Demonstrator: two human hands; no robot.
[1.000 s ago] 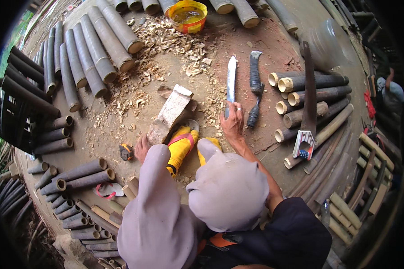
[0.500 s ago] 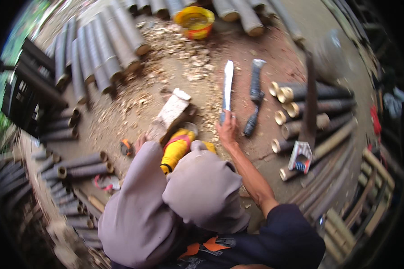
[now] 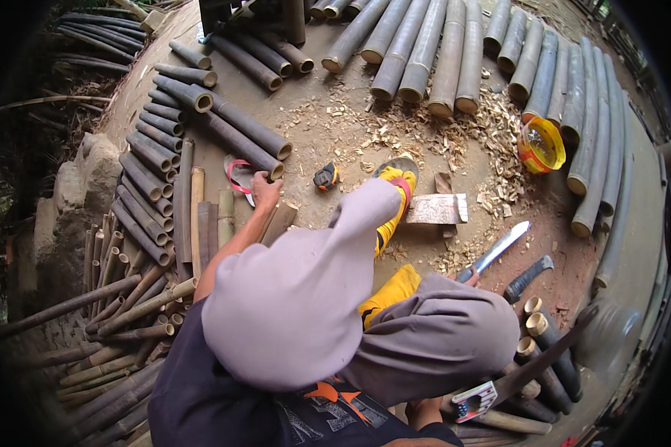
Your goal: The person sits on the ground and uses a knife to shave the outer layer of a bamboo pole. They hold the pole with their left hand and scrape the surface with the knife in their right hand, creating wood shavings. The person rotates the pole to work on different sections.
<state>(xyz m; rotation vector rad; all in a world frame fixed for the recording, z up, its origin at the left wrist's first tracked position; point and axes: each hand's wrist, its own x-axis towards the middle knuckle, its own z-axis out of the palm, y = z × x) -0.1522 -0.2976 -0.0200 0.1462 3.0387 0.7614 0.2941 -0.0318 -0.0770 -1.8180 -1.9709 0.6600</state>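
Note:
At the left, my left hand [image 3: 265, 190] is closed around the near end of a dark bamboo tube [image 3: 238, 141], which lies among other tubes. Close by is a flip-flop [image 3: 240, 175] with a red strap. On my right, a machete [image 3: 503, 244] lies with its bright blade pointing away. Fingers of my right hand [image 3: 472, 277] are around its handle; my knee hides the rest of that hand. A pale-topped wooden block [image 3: 438, 209] rests on the ground beside my yellow-covered foot [image 3: 397, 190]. Beyond the machete is a dark, sheath-like piece [image 3: 529, 278].
Bamboo tubes [image 3: 429, 56] ring the work area. Wood chips [image 3: 499, 153] cover the ground ahead, near a yellow bucket [image 3: 542, 145]. An orange-and-black tape measure [image 3: 326, 177] lies left of my foot. At lower right, a handsaw [image 3: 476, 400] leans over more tubes.
My view has swung to the left. My left hand has left the wooden block and taken hold of a bamboo tube's end. My right hand stays at the machete handle.

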